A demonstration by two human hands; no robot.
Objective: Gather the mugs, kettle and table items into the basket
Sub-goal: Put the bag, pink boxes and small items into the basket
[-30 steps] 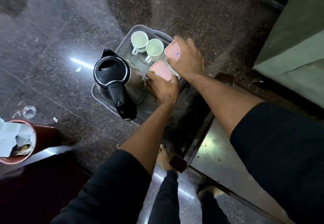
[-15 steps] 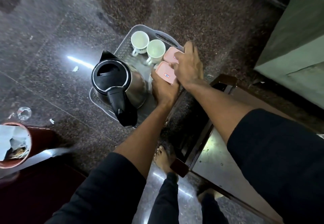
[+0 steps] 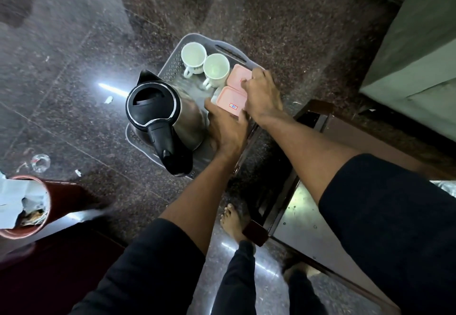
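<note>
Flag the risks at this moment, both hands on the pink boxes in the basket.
1. The two white ceramic mugs stand right beside the far pink lidded box; the right hand nudging it could tip one.
2. The steel kettle with black lid crowds the left hand holding the near pink lidded box; pulling out could bump it.
3. The grey plastic basket sits on the floor near a bare foot: a likely trip hazard.

Speckled dark stone floor [image 3: 283, 18] carrying a grey basket.

The grey perforated basket [image 3: 172, 68] sits flat on the floor. A red waste bin [image 3: 61, 198] stands at the left, a small clear glass [image 3: 40, 163] near it, and white scraps [image 3: 108, 99] lie scattered about.
</note>
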